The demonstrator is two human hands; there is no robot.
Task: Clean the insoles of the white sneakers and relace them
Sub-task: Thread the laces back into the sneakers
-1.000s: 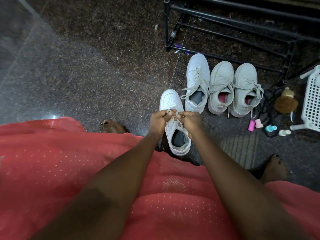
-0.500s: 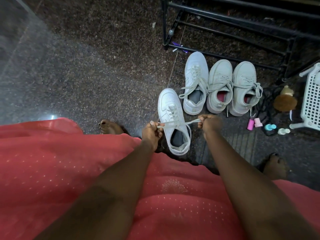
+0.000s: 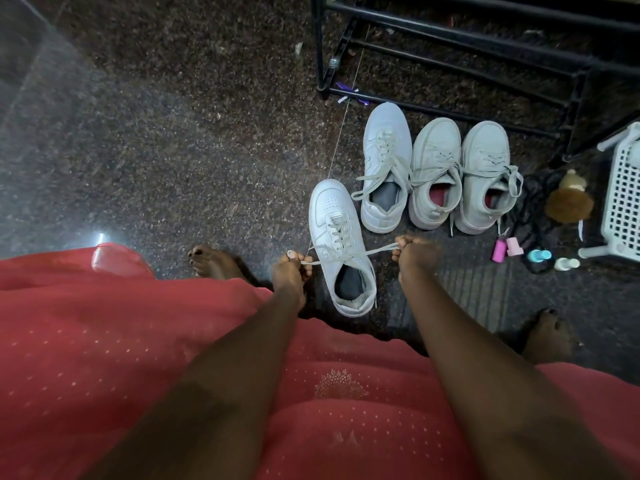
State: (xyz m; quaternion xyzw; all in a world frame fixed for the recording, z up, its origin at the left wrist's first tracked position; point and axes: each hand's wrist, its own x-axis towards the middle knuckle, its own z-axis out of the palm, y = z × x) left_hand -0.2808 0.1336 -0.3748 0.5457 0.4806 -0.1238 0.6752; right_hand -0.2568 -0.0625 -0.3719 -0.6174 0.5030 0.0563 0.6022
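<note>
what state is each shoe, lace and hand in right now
near white sneaker: upright, laced, not yet tied, dark insole in place
grey lace: ends pulled taut to both sides
left hand: pinches the left lace end
right hand: pinches the right lace end
far white sneaker: laced, lace ends loose, untied
pair of grey sneakers with red insoles: upright, laced

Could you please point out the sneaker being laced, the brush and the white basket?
sneaker being laced [image 3: 329,206]: head view, on its toe cap.
brush [image 3: 568,204]: head view, on its brown bristles.
white basket [image 3: 623,199]: head view, on its perforated wall.
</note>
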